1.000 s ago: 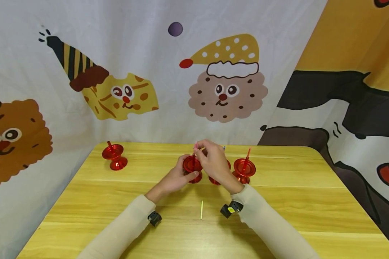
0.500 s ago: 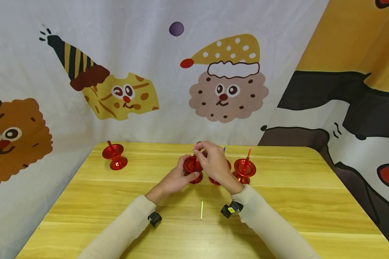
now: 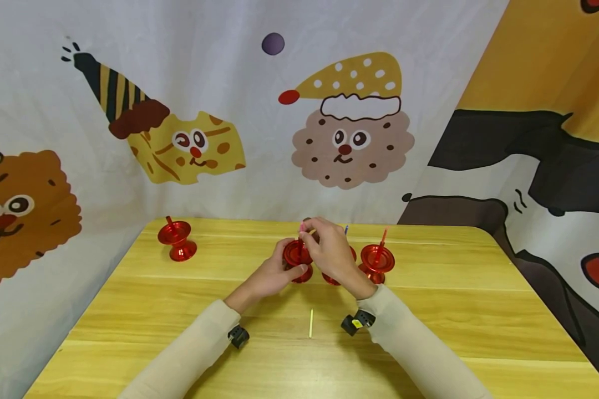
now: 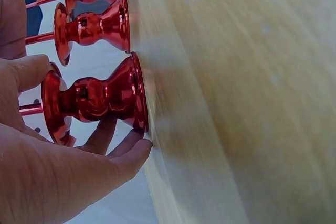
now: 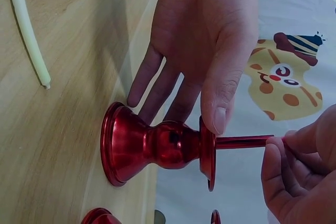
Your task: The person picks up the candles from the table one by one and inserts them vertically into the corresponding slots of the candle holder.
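Note:
Upright on the wooden table stands a shiny red metal candle holder (image 3: 294,254) with a thin tube rising from its dish. Around it is my left hand (image 3: 272,272); in the right wrist view its thumb lies on the dish (image 5: 208,156) rim, with the fingers behind the base. My right hand (image 3: 331,249) pinches a thin pink candle (image 3: 301,226) right at the tube's top; the fingertips mostly cover the candle. Just right stands a second red holder (image 3: 333,279), partly behind my right hand, with a blue candle (image 3: 346,229) tip showing.
A third red holder (image 3: 376,259) bearing a red candle (image 3: 384,238) stands farther right. Another holder (image 3: 176,235) with only its tube sits at the far left. A pale yellow candle (image 3: 311,323) lies on the table (image 3: 259,354) in front. A printed curtain (image 3: 259,166) hangs behind.
Hardly anything differs. Both hands keep their places at the holder and the pink candle, while the whole view shifts slightly.

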Motion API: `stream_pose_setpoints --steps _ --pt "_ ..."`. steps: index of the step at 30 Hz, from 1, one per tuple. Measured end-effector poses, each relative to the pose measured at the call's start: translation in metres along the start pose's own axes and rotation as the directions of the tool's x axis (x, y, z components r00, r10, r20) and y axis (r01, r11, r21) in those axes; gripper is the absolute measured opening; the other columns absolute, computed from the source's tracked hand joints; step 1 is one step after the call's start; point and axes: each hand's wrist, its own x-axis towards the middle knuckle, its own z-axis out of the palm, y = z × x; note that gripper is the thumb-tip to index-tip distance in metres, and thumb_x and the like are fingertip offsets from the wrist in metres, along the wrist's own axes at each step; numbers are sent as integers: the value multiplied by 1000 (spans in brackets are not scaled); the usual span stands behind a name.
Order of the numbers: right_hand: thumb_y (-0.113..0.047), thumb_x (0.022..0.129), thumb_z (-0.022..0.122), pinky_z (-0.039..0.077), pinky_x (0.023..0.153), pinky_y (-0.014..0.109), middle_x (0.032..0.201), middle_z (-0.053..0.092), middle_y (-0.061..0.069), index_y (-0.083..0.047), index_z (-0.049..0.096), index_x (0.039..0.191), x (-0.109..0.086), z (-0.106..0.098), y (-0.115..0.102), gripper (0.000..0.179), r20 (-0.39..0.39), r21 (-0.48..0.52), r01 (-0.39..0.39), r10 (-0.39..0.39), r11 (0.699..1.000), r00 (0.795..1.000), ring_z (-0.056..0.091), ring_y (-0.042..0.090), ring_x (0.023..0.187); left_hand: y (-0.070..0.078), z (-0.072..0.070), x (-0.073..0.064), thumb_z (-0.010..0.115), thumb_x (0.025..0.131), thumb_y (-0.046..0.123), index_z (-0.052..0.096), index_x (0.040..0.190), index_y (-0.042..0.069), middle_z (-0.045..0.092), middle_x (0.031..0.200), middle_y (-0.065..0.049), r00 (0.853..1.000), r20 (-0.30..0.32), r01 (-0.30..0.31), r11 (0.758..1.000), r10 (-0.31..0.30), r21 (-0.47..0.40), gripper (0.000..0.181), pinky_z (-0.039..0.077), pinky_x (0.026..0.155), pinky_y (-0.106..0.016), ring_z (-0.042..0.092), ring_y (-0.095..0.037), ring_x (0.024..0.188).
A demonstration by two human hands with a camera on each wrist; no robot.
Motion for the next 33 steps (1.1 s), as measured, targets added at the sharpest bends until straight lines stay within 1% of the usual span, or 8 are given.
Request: stream_pose_setpoints --steps 5,7,13,19,23,26,29,33 --pt "-1 104 74 61 70 36 103 76 10 -2 76 100 0 1 2 5 12 -8 15 -15 1000 1000 72 22 82 -1 0 0 69 110 21 22 169 -1 57 155 -26 1000 -8 0 1000 1 19 79 48 117 -55 60 -38 141" --pt "-2 104 74 62 71 37 103 76 11 -1 76 101 0 1 3 4 17 -9 13 -13 1000 1000 73 23 83 -1 0 1 69 110 22 22 169 1 57 156 -26 1000 -8 8 1000 -8 23 79 47 118 -54 59 -37 142" --pt "-2 104 74 61 70 36 106 76 11 0 77 105 -1 0 2 4 32 -13 -6 6 1000 999 72 23 83 0 0 1 69 110 22 22 170 1 57 157 -24 1000 -6 9 1000 -8 13 79 47 118 -54 59 -36 142" --pt "-6 104 76 60 65 32 106 76 7 -4 79 112 -5 -4 0 9 42 8 -62 62 998 997 73 22 76 0 0 1 68 111 20 24 169 3 56 156 -23 1000 2 7 1000 -7 -9 76 50 115 -53 61 -35 140" --pt "-5 103 75 62 66 33 105 77 7 -3 79 116 -12 -12 -3 13 27 34 -77 76 997 997 74 18 75 1 0 0 69 110 19 25 168 1 57 155 -25 1000 0 6 1000 -6 2 75 49 115 -55 61 -37 141" --pt "-4 102 76 62 68 32 102 77 7 -1 78 113 -21 -21 -6 11 28 48 -63 62 997 998 74 15 75 1 0 0 69 110 19 26 167 1 58 155 -25 1000 -4 5 1000 -5 10 74 48 116 -57 59 -38 142" --pt "-3 101 77 60 66 31 98 77 6 -1 78 110 -30 -29 -9 9 46 67 -51 48 996 998 71 14 73 2 0 1 69 110 20 25 168 1 57 156 -25 1000 -5 17 1000 -17 4 75 45 118 -58 57 -38 144" --pt "-1 100 79 59 64 29 95 77 1 -4 78 110 -43 -41 -11 10 98 89 -57 48 994 994 68 11 72 2 0 1 70 110 21 23 170 1 56 157 -24 1000 -4 26 1000 -26 4 78 45 119 -58 56 -38 145"
